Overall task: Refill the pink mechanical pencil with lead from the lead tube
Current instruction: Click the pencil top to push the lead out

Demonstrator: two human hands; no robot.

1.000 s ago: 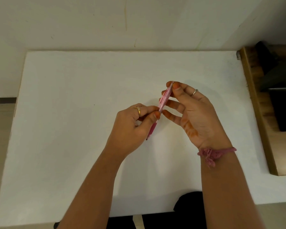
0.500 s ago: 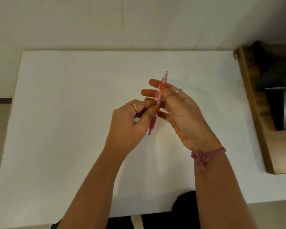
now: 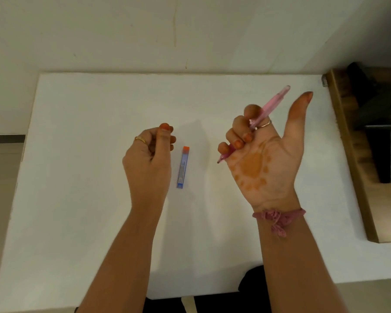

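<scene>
The pink mechanical pencil (image 3: 271, 104) is gripped in my right hand (image 3: 264, 152), palm turned up, fingers curled round its barrel and thumb stretched out. Its tip points down-left and its cap end up-right. The lead tube (image 3: 182, 167), blue with an orange cap, lies flat on the white table (image 3: 77, 154) between my hands, cap away from me. My left hand (image 3: 149, 161) hovers just left of the tube with its fingers curled in; nothing shows in it.
A wooden bench (image 3: 357, 159) with dark metal parts stands against the table's right edge. A pale wall runs behind the table's far edge. A pink thread band circles my right wrist.
My hands have come apart: the left let go of the pencil and drew left, the right swung right and turned palm up with the pencil. The lead tube now shows on the table.
</scene>
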